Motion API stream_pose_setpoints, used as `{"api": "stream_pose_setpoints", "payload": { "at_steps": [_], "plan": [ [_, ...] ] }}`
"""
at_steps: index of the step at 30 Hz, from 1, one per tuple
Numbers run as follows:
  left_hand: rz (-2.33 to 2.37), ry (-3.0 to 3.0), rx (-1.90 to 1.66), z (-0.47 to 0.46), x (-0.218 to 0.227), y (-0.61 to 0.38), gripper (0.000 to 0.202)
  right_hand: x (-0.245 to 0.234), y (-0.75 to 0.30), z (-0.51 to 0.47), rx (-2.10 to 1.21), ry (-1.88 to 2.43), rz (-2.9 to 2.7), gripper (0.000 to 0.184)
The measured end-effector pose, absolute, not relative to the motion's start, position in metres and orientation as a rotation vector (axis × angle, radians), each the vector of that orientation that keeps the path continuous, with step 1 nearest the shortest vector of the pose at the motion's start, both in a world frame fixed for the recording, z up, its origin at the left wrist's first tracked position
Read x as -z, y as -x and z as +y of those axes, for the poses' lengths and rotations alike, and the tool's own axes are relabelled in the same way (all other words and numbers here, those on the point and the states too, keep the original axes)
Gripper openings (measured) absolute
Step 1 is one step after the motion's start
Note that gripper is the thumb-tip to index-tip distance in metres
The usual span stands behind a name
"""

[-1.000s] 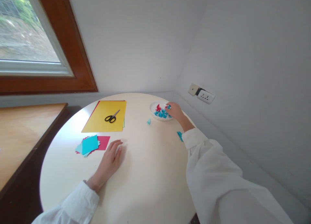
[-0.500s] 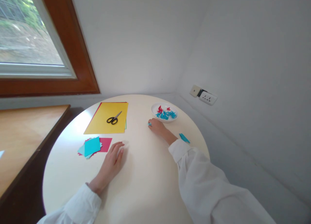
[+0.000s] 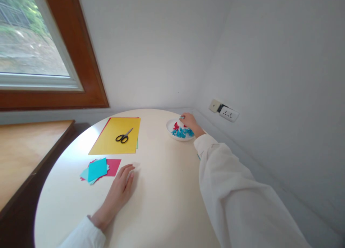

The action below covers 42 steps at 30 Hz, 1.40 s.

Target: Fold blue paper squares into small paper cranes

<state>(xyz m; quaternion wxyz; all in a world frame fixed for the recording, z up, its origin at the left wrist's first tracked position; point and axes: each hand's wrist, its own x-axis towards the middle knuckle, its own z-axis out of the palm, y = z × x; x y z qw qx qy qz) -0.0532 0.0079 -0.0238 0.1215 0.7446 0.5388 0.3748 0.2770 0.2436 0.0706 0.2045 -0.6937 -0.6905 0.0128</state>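
Observation:
My right hand reaches over the far side of a white plate, its fingers pinched on a small blue origami piece, mostly hidden by the fingers. On the plate lie several blue origami figures and a few red ones, small and pointed. My left hand rests on the table with thumb and fingers apart, holding nothing. Just beyond it is a stack of square papers, a turquoise sheet on top and a pink sheet sticking out.
Black-handled scissors lie on large yellow paper, with other coloured sheets beneath. The round white table meets the wall at the back. A blue folded strip is almost covered by my right sleeve. A wall socket is at right.
My right hand has moved from the table in front of the plate to over its far side, carrying the blue origami piece. My left hand stays at rest. The view has shifted slightly.

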Motion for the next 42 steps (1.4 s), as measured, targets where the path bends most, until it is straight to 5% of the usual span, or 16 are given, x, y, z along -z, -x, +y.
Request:
{"api": "stream_pose_setpoints", "payload": {
  "at_steps": [9, 16, 27, 42],
  "plan": [
    [1.566, -2.201, -1.109, 0.009, 0.022, 0.053, 0.030, -0.040, -0.302, 0.242, -0.052, 1.945, -1.978, 0.009],
    [1.564, -2.204, -1.097, 0.009, 0.023, 0.054, 0.029, -0.022, -0.302, 0.187, 0.051, 1.814, -2.098, 0.025],
    [1.567, -2.223, -1.093, 0.012, 0.026, 0.053, 0.031, 0.004, -0.291, 0.164, -0.067, 1.684, -2.207, 0.015],
    [1.563, -2.224, -1.077, 0.011, 0.023, 0.051, 0.031, 0.013, -0.210, 0.109, -0.254, 1.548, -2.115, 0.030]
  ]
}}
